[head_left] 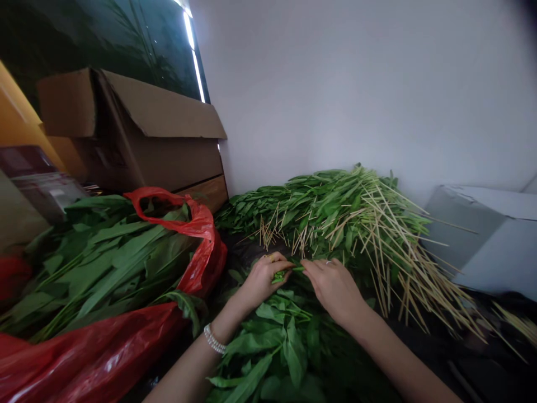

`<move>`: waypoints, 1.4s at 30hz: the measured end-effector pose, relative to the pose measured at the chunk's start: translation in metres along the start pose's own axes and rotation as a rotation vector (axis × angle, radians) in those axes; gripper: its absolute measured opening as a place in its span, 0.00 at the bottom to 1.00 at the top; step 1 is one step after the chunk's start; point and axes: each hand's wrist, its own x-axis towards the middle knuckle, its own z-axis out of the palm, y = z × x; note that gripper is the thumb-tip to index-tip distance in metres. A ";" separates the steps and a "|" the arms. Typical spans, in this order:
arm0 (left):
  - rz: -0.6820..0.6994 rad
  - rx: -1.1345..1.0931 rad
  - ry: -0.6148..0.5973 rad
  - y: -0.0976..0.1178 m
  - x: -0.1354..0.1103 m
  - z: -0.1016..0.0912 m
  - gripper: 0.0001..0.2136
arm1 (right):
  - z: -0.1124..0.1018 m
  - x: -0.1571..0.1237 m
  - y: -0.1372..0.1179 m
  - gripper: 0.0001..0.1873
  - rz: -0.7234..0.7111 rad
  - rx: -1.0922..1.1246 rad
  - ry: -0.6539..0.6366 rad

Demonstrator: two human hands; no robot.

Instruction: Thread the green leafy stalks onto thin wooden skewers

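Folded green leaves [278, 276] are gripped in my left hand [264, 275], its fingers curled round them. My right hand [333, 288] is closed close beside it, fingertips pinching the end of a narrow green leaf or stem [297, 268] that spans the small gap between both hands. Whether a thin stick is also in my fingers cannot be seen. Below my wrists lies a heap of loose long leaves [289, 347]. Just beyond my hands rests a pile of green leaves [327, 196] with many thin pale sticks [403, 257] poking out toward the right.
At left, a red plastic bag [205, 246] gapes around large leaves [121, 252]. An opened cardboard box [176, 159] stands behind it. A white box [495, 240] sits at right, and a pale wall [356, 84] rises behind the pile. Dark sheeting [423, 358] covers the surface below.
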 end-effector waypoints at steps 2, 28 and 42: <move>-0.007 0.018 0.019 -0.001 -0.001 0.001 0.11 | 0.001 0.000 0.000 0.10 0.001 -0.019 -0.022; -0.467 -0.305 0.461 -0.028 0.006 -0.008 0.09 | -0.009 0.000 0.007 0.12 0.208 0.036 -0.212; 0.052 0.032 0.068 -0.003 0.001 0.004 0.10 | -0.006 0.002 -0.005 0.11 0.135 0.019 -0.205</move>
